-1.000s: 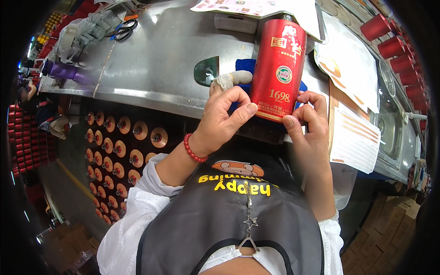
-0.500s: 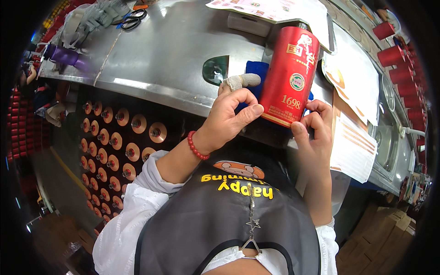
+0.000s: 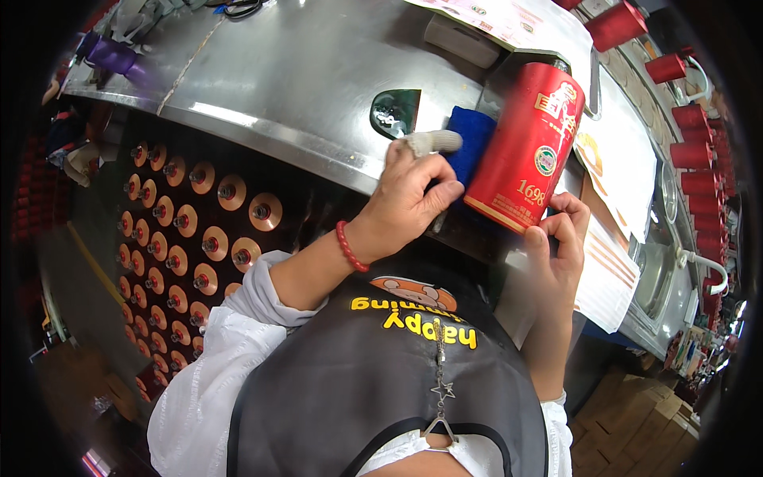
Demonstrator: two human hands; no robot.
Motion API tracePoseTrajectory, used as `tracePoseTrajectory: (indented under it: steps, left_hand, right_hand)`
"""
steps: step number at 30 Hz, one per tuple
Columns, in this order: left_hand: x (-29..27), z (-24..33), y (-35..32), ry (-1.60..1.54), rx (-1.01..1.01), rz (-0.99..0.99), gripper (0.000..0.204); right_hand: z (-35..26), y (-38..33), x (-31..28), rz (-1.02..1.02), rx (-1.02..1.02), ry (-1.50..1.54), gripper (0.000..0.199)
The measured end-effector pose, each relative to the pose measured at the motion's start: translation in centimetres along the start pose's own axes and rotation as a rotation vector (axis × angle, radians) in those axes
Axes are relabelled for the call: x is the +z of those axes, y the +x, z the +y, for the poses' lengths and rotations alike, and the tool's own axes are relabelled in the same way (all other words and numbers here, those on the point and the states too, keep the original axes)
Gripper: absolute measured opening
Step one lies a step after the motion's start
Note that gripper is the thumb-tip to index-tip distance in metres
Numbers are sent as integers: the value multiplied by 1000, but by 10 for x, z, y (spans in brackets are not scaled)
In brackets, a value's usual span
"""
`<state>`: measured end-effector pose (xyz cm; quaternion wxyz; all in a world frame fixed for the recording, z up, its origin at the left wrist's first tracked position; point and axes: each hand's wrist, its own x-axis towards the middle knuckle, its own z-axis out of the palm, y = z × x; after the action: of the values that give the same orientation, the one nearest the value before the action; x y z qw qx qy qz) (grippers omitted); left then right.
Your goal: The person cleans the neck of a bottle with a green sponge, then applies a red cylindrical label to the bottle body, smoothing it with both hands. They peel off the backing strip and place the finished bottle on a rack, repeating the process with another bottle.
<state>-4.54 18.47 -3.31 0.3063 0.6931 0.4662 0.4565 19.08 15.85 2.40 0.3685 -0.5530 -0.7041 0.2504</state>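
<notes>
A: Where is the red bottle (image 3: 526,155) right now?

B: It lies tilted on the steel table (image 3: 302,71), its base toward the person at the near edge and its neck pointing away. A blue cloth (image 3: 470,143) sits just beside it on the left, touching its side.

A: And the hands?

B: The left hand (image 3: 413,199) rests on the table edge with its fingers curled near the cloth. The index finger wears a pale finger cover (image 3: 433,141) that lies against the cloth. It does not seem to clasp anything firmly; I cannot tell whether it pinches the cloth. The right hand (image 3: 556,246) is at the bottom corner of the bottle, fingertips touching the base, a light touch and not a full wrap.

A: How would you handle this well?

B: I'd judge the bottle needs steadying first. It is round and smooth, so it can roll toward the paper sheets (image 3: 612,175) on the right. Keep the right fingertips braced under the base and bring the left hand flat against the side, cloth between palm and surface.

A: Anything nearby to mind?

B: A dark green tag (image 3: 395,111) lies just left of the cloth, and a row of red bottles (image 3: 699,143) stands well apart on the far right. Below the table edge is a rack of round copper-coloured discs (image 3: 191,222).
</notes>
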Motion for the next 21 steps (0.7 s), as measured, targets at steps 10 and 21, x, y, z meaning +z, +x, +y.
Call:
tracePoseTrajectory:
  steps: [10,21]
  left_hand:
    - [11,15,-36,66,234,158,50]
    - [1,15,-14,360,590,207,40]
  right_hand:
    - [6,1,-2,-20,-54,28,34]
    - [3,1,-6,-76,16,219,36]
